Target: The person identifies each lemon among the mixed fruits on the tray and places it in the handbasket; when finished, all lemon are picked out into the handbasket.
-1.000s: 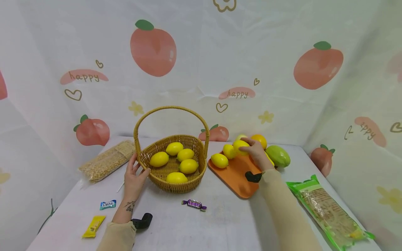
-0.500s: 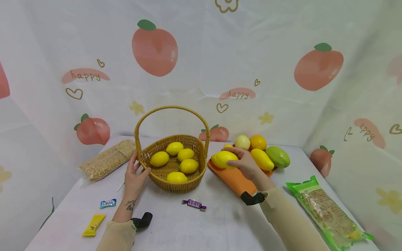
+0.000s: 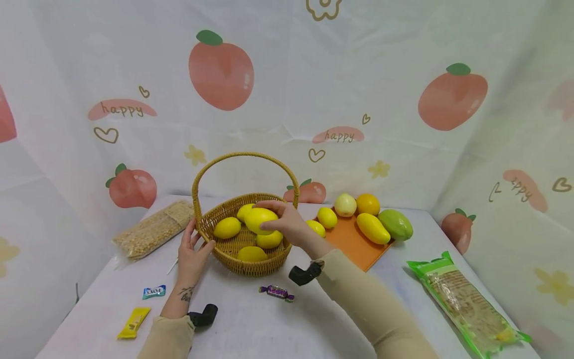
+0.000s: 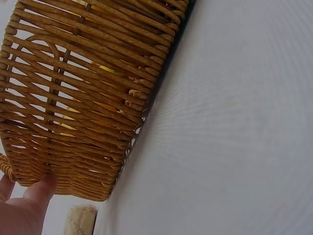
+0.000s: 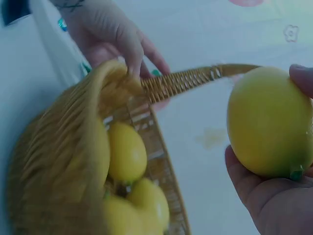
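Note:
In the head view, my right hand [image 3: 293, 225] grips a yellow lemon [image 3: 259, 221] above the wicker basket [image 3: 257, 269]. In the right wrist view, fingers and thumb curve round the lemon [image 5: 269, 122]. Several other lemons [image 3: 227, 228] lie inside the basket, partly covered by my right hand and its lemon. At the basket's left side, my left hand [image 3: 194, 257] holds the rim near the handle's base. The left wrist view has its thumb against the woven wall [image 4: 83, 112]. The tall arched handle [image 3: 245, 154] stands upright.
Right of the basket, an orange tray [image 3: 354, 247] bears two lemons [image 3: 327, 218], a mango [image 3: 373, 229], an orange [image 3: 367, 204] and a pale round fruit [image 3: 345, 205]. A green fruit [image 3: 395, 225] overlaps its edge. Wrapped candies [image 3: 276, 293] and bagged foods [image 3: 468, 304] lie around.
My right hand has lifted a lemon from the tray and carried it left over the basket. The left hand has stayed at the basket's side.

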Demonstrator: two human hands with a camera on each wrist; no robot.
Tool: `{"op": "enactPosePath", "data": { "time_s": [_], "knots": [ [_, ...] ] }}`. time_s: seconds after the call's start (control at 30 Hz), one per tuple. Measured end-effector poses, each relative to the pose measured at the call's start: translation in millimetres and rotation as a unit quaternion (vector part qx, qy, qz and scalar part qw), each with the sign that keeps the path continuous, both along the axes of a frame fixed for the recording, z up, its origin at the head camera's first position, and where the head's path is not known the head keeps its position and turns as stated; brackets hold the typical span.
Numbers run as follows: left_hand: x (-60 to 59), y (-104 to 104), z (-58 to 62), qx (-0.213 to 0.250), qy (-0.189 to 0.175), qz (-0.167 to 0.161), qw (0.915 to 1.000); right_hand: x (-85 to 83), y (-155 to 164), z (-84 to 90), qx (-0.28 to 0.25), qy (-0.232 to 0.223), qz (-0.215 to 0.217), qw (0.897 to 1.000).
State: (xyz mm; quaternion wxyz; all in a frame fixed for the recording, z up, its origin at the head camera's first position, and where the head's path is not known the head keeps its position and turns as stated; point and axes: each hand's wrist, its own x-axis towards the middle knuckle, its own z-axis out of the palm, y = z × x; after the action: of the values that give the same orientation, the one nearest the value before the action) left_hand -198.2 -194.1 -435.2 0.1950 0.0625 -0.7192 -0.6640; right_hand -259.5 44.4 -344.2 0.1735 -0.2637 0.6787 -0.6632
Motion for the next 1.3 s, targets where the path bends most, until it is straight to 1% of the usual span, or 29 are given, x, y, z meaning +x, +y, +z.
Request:
{"op": "enactPosePath", "data": {
  "time_s": [0.13, 0.27, 0.4, 0.57, 0.67, 0.77, 0.9, 1.0, 1.1, 1.17, 1.3],
  "knots": [
    [-0.8, -1, 0.0, -0.002, 0.002, -0.003, 1.0000, -12.5, -35, 5.5, -0.003, -0.002, 0.004, 1.000],
    [0.0, 0, 0.5, 0.004, -0.001, -0.004, 1.0000, -21.7, -55, 4.5, 0.002, -0.013, -0.007, 1.000],
    [1.2, 1, 0.4, 0.011, -0.004, -0.002, 0.9999, -25.3, -63, -0.8, 0.015, -0.034, -0.016, 0.999],
    [0.6, 0, 0.0, 0.008, 0.003, -0.003, 1.0000, -21.6, -58, -2.9, 0.020, -0.021, -0.023, 0.999],
    [-0.2, -1, -0.3, -0.002, 0.009, -0.001, 1.0000, -17.1, -49, -3.6, 0.006, -0.017, -0.024, 1.000],
    [-0.5, -1, -1.0, -0.002, 0.019, -0.002, 0.9998, -11.4, -34, -5.6, -0.014, -0.015, -0.022, 1.000],
    [-0.9, 0, 0.6, 0.001, 0.031, -0.007, 0.9995, -3.5, -5, -8.0, -0.036, -0.002, -0.032, 0.999],
    [-1.0, 0, 2.3, -0.004, 0.030, -0.009, 0.9995, 1.4, 19, -9.6, -0.058, -0.003, -0.044, 0.997],
    [-0.5, 1, 2.3, -0.005, 0.027, -0.007, 0.9996, 3.7, 43, -13.5, -0.075, -0.006, -0.063, 0.995],
    [-0.1, 1, 1.4, -0.004, 0.024, -0.004, 0.9997, 2.3, 58, -18.4, -0.085, -0.004, -0.078, 0.993],
    [0.9, 1, 0.1, 0.001, 0.023, -0.002, 0.9997, -8.0, 83, -32.3, -0.098, -0.007, -0.127, 0.987]
  ]
}}
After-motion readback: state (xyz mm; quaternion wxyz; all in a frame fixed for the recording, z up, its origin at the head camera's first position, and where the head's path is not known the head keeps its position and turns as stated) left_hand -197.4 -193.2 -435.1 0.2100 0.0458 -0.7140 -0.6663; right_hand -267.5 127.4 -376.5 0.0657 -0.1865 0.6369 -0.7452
